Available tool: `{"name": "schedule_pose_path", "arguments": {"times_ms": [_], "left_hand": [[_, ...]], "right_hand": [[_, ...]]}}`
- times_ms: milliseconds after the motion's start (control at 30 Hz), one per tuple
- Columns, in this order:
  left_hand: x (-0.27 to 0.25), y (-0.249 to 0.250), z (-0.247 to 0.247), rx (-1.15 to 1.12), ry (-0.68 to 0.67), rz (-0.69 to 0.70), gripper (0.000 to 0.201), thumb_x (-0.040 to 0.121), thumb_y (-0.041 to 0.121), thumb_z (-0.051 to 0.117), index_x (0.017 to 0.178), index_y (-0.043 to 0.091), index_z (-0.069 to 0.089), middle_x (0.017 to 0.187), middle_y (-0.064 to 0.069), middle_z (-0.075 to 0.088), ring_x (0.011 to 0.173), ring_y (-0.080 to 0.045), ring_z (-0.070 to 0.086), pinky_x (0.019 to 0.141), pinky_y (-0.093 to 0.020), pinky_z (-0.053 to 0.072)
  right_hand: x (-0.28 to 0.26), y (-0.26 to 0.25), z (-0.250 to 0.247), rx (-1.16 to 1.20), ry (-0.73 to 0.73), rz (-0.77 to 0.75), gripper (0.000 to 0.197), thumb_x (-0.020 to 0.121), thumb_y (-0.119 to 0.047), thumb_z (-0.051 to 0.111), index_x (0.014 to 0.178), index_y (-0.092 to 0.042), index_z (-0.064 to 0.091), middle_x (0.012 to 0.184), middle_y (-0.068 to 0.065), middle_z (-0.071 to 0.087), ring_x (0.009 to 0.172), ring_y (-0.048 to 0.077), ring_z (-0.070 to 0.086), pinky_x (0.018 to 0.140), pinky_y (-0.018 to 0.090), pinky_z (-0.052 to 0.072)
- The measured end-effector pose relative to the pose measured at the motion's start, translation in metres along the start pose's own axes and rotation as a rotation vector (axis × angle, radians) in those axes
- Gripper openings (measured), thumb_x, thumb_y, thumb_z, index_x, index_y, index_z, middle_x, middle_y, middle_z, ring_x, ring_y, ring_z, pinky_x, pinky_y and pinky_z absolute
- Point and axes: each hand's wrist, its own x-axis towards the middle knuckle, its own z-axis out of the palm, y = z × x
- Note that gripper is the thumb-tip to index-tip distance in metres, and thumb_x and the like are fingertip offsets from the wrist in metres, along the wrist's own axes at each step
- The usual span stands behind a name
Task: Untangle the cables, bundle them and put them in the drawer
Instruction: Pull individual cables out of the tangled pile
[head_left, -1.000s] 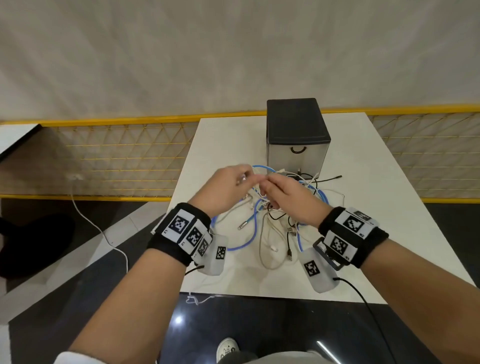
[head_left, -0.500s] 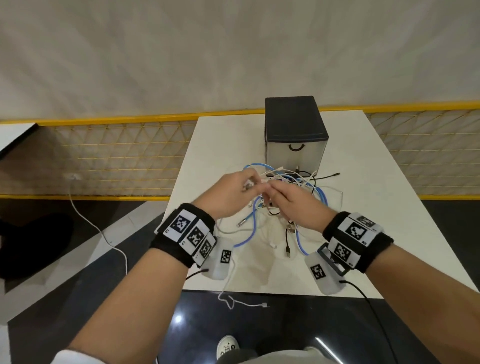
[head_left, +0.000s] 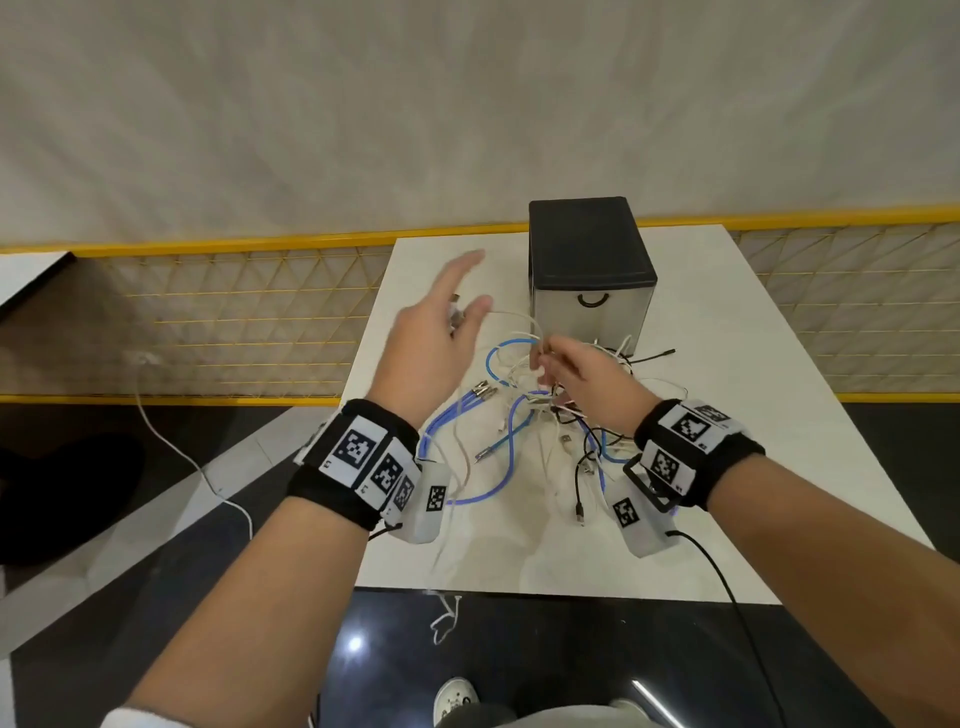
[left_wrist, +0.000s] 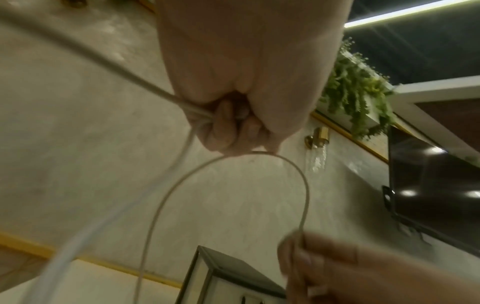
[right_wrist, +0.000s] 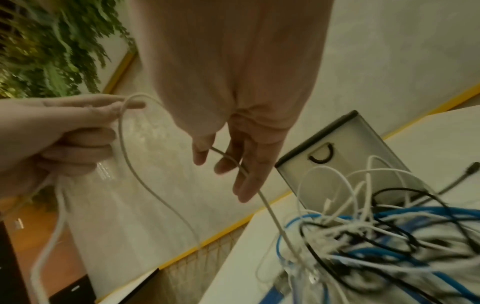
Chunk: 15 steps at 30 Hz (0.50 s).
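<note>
A tangle of white, blue and black cables (head_left: 550, 410) (right_wrist: 376, 236) lies on the white table in front of a small drawer unit (head_left: 589, 306) (right_wrist: 337, 139) whose drawer is closed. My left hand (head_left: 441, 332) (left_wrist: 233, 127) is raised above the table's left side, with several fingers curled round a white cable (head_left: 511, 314) (left_wrist: 285, 162) (right_wrist: 155, 189). The cable arcs over to my right hand (head_left: 566, 369) (right_wrist: 228, 160), which pinches it just above the tangle. From there it runs down into the pile.
The white table (head_left: 753, 415) ends close to my body, and one thin white cable end (head_left: 447, 618) dangles over that front edge. A yellow mesh railing (head_left: 234, 312) runs behind and to the left. Another white cord (head_left: 171, 447) lies on the floor at the left.
My left hand has lifted up and to the left, away from the right hand, drawing the white cable out into a loop. The right hand stays at the tangle.
</note>
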Motion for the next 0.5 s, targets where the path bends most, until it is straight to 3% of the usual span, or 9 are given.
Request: {"name": "schedule_pose_path", "arguments": {"times_ms": [100,200,267,333,400,500], "left_hand": [[-0.004,0.008,0.01,-0.025,-0.197,0.005,0.042,0.1,0.042,0.051,0.141,0.035,0.047,0.051,0.005,0.042,0.046,-0.009,0.039,0.051,-0.016,0.036],[-0.001,0.012,0.015,-0.197,-0.203,-0.032,0.028,0.1,0.041,0.051,0.12,0.025,0.062,0.086,-0.001,0.069,0.06,-0.005,0.053,0.064,-0.019,0.046],[0.004,0.011,0.014,-0.266,-0.128,-0.079,0.022,0.1,0.034,0.055,0.116,0.021,0.064,0.077,0.009,0.064,0.058,0.002,0.05,0.062,-0.012,0.041],[0.009,0.007,0.008,-0.219,-0.058,-0.116,0.025,0.096,0.024,0.063,0.121,0.021,0.061,0.063,0.012,0.045,0.048,0.003,0.044,0.054,-0.008,0.034],[0.015,-0.003,0.001,-0.142,-0.04,-0.139,0.035,0.091,0.015,0.068,0.123,0.023,0.06,0.066,0.011,0.041,0.051,0.005,0.044,0.054,-0.007,0.033],[0.017,-0.01,-0.008,-0.098,-0.035,-0.169,0.034,0.089,0.014,0.07,0.12,0.023,0.061,0.069,0.01,0.042,0.051,0.004,0.043,0.051,-0.006,0.033]], "right_hand": [[0.01,-0.024,-0.011,0.065,0.082,-0.105,0.016,0.101,-0.013,0.041,0.102,-0.01,0.057,0.082,-0.008,0.057,0.073,0.011,0.06,0.07,0.032,0.055],[0.015,-0.038,-0.02,0.04,0.155,-0.187,0.016,0.1,-0.016,0.045,0.102,-0.011,0.06,0.074,-0.005,0.055,0.066,0.008,0.057,0.067,0.031,0.055],[0.014,-0.04,-0.022,0.017,0.197,-0.19,0.018,0.1,-0.02,0.046,0.102,-0.014,0.063,0.072,-0.009,0.056,0.064,0.01,0.057,0.064,0.03,0.054],[0.01,-0.043,-0.023,0.021,0.236,-0.193,0.02,0.1,-0.023,0.047,0.103,-0.016,0.065,0.069,-0.001,0.057,0.059,0.013,0.055,0.06,0.027,0.048],[0.005,-0.049,-0.026,0.082,0.299,-0.214,0.02,0.1,-0.023,0.047,0.105,-0.016,0.065,0.071,0.013,0.059,0.052,0.017,0.051,0.053,0.027,0.045],[-0.008,-0.066,-0.035,0.202,0.311,-0.239,0.021,0.102,-0.021,0.04,0.105,-0.012,0.059,0.061,0.011,0.052,0.042,0.025,0.053,0.042,0.024,0.04]]}}
